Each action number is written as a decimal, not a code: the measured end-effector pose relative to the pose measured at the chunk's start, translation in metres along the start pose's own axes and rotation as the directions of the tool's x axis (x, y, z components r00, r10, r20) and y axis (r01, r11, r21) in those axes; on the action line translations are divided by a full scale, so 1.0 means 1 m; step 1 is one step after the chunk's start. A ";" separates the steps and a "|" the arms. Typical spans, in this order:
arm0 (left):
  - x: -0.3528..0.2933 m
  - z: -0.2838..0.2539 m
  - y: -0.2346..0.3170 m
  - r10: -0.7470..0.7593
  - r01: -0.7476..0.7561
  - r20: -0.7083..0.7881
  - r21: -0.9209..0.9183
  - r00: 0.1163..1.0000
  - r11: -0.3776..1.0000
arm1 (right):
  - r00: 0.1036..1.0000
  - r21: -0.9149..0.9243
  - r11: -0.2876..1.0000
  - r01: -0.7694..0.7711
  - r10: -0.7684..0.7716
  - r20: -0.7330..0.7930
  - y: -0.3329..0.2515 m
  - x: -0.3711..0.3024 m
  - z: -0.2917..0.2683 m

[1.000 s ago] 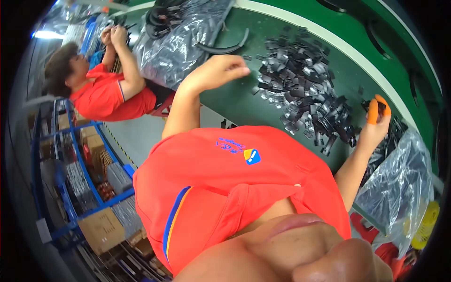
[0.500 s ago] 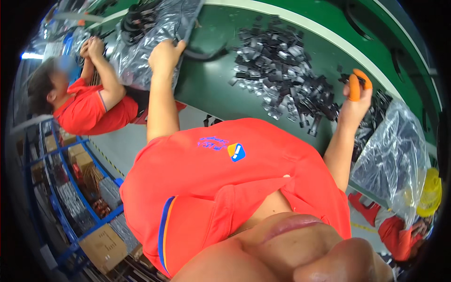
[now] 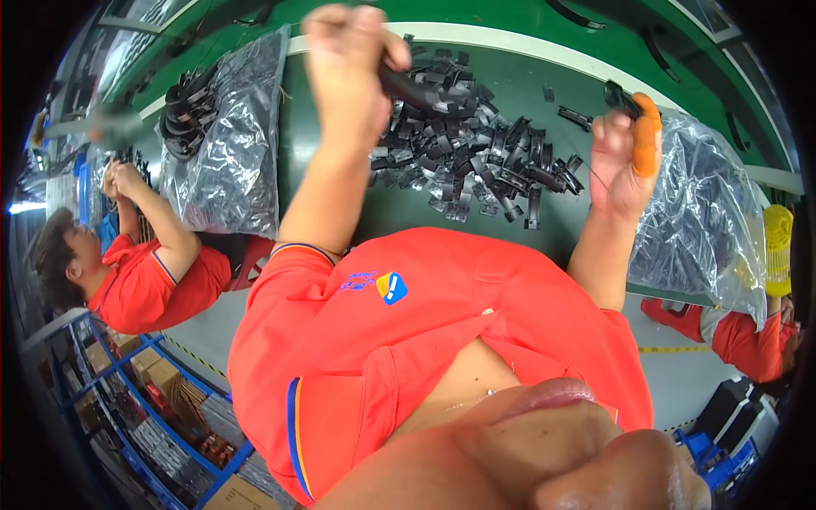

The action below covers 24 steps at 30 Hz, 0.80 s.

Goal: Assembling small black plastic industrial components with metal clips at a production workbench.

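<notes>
My left hand (image 3: pixel 344 72) is closed around a dark, curved plastic strip (image 3: pixel 406 88) that is smeared by motion. It hangs over the left edge of a pile of small black plastic pieces (image 3: pixel 476 157) on the green table. To the right of the pile, my right hand (image 3: pixel 619 166) pinches a small black plastic piece (image 3: pixel 620 97). Orange finger covers (image 3: pixel 646 140) sit on fingers of that hand. The tip of the strip points toward the pile.
A clear plastic bag (image 3: pixel 238 144) lies at the left with black curved parts (image 3: pixel 185 115) beside it. Another clear bag (image 3: pixel 693 204) with dark contents is at the right. A co-worker in red (image 3: pixel 161 285) works at the left. A yellow basket (image 3: pixel 777 246) stands far right.
My left hand has moved from beside the left bag to the right with the curved strip, reaching the pile. My right hand still pinches a black piece, slightly farther left. The view has shifted.
</notes>
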<state>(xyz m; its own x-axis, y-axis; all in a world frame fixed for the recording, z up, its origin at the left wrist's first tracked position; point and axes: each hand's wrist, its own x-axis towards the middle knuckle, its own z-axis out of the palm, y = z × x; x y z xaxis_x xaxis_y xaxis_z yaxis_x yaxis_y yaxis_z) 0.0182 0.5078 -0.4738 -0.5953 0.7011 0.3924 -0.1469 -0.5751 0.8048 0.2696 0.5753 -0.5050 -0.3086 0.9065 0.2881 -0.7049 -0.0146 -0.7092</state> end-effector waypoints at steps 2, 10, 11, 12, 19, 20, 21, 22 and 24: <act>-0.017 0.012 -0.013 -0.211 0.216 0.178 -0.006 0.961 0.976 | 0.996 0.128 0.992 -0.017 0.005 0.090 -0.010 -0.004 0.013; -0.044 0.028 -0.023 -0.572 0.637 0.446 0.004 0.689 0.771 | 0.964 -0.282 0.926 -0.251 0.267 0.019 0.001 -0.008 0.025; -0.044 0.030 -0.021 -0.575 0.655 0.462 -0.017 0.675 0.756 | 0.964 -0.281 0.926 -0.250 0.265 0.015 0.003 -0.008 0.023; -0.045 0.030 -0.020 -0.577 0.672 0.479 -0.037 0.662 0.740 | 0.967 -0.266 0.931 -0.249 0.256 -0.008 0.005 -0.009 0.023; -0.043 0.022 -0.023 -0.554 0.708 0.575 -0.065 0.602 0.703 | 0.958 -0.263 0.923 -0.280 0.287 -0.015 0.007 -0.008 0.025; -0.045 0.025 -0.021 -0.587 0.725 0.542 -0.064 0.602 0.685 | 0.957 -0.258 0.924 -0.283 0.288 -0.017 0.008 -0.008 0.025; -0.046 0.028 -0.019 -0.591 0.727 0.539 -0.059 0.600 0.684 | 0.956 -0.263 0.922 -0.285 0.294 -0.008 0.008 -0.008 0.025; -0.045 0.031 -0.016 -0.613 0.737 0.527 -0.037 0.588 0.675 | 0.954 -0.268 0.919 -0.288 0.299 0.002 0.009 -0.008 0.026; -0.047 0.031 -0.018 -0.628 0.740 0.518 -0.017 0.582 0.672 | 0.953 -0.275 0.918 -0.286 0.302 0.016 0.008 -0.007 0.028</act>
<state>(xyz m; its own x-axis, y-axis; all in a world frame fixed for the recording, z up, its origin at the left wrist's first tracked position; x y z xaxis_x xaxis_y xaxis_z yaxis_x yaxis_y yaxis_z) 0.0737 0.4985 -0.4933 0.1547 0.9869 -0.0463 -0.5528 0.1254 0.8238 0.2482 0.5570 -0.4953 -0.5171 0.8529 0.0713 -0.3834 -0.1564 -0.9102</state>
